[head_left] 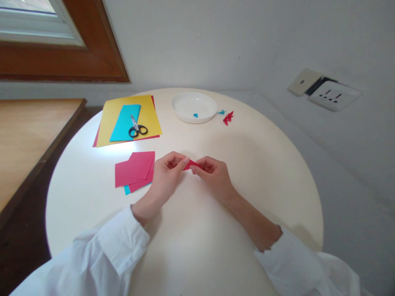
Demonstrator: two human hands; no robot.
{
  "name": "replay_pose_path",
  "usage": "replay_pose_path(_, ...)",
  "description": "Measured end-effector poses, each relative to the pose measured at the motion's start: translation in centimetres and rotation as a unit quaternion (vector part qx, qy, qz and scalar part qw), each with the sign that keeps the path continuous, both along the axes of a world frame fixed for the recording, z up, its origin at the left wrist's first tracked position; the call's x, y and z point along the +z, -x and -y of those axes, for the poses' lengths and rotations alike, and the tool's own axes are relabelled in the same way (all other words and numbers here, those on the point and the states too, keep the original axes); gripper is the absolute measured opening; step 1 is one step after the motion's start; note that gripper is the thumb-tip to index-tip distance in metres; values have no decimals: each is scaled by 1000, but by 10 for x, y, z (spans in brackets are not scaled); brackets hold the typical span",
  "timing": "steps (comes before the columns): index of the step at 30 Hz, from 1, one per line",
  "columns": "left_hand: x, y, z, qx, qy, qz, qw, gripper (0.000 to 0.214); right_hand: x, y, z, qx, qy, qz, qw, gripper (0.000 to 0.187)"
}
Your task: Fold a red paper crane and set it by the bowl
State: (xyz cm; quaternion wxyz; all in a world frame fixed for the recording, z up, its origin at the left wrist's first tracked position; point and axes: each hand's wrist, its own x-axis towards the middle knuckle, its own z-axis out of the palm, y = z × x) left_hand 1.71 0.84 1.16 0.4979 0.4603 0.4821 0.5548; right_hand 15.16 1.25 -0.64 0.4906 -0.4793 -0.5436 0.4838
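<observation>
Between my two hands is a small folded piece of red paper (191,164), held a little above the table. My left hand (168,172) pinches its left end between thumb and fingers. At its right end my right hand (214,174) grips it the same way; the fingers hide much of the paper. Close by my left hand lie several loose red paper squares (134,169), overlapping, with a blue paper corner (127,190) showing beneath them.
A white round table (262,164) carries yellow sheets (108,119), a folded blue paper (121,123) and black-handled scissors (135,128) at back left. Behind my hands stand a white plate (182,107) with a small blue piece, a blue paper crane (221,112) and red folded paper figures (228,118).
</observation>
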Motion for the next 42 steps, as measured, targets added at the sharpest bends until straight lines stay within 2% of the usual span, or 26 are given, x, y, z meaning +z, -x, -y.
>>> replay_pose_path(16,1,0,0,-1,0,12,1000,11,3,0,1,0,18,-11,1000,17)
replay_pose_path(21,-3,0,-1,4,34,13,999,13,7,0,1,-19,1,-7,1000,17)
replay_pose_path(25,-8,0,-2,-38,53,19,998,18,9,-2,-1,-51,-8,-10,999,16)
replay_pose_path(28,-7,0,-2,-62,57,-1,996,17,8,-3,-2,-64,-19,-12,998,17)
replay_pose_path(33,1,0,0,-38,68,-50,996,18,5,-3,-4,-63,-27,-1,998,18)
replay_pose_path(42,0,0,2,-76,17,-140,987,22,3,-4,-4,-50,-51,-10,997,13)
